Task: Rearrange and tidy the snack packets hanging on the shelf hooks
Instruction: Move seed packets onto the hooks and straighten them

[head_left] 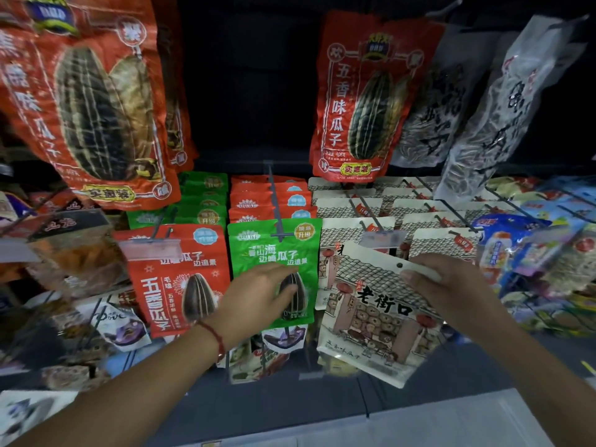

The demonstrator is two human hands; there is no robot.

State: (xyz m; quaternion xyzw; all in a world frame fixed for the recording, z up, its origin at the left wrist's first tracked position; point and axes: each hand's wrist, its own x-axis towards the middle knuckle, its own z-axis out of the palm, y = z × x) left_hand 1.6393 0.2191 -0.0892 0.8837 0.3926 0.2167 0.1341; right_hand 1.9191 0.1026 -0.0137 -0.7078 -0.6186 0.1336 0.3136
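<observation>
My right hand [451,285] grips the top edge of a cream packet [374,317] printed with an old street scene, holding it tilted in front of the shelf, off any hook. My left hand [258,291] rests with relaxed fingers on the front green sunflower-seed packet [274,253], which hangs on a hook [277,204]. Left of it hangs a red seed packet [174,279]. Behind my right hand, several matching cream packets [354,208] hang in rows on hooks.
Large red seed bags hang above at the left [90,101] and centre right [364,101], with clear bags of seeds [490,104] beside them. Blue and mixed packets [532,240] crowd the right. More snacks [122,324] hang on a lower row. A pale shelf edge [419,424] runs below.
</observation>
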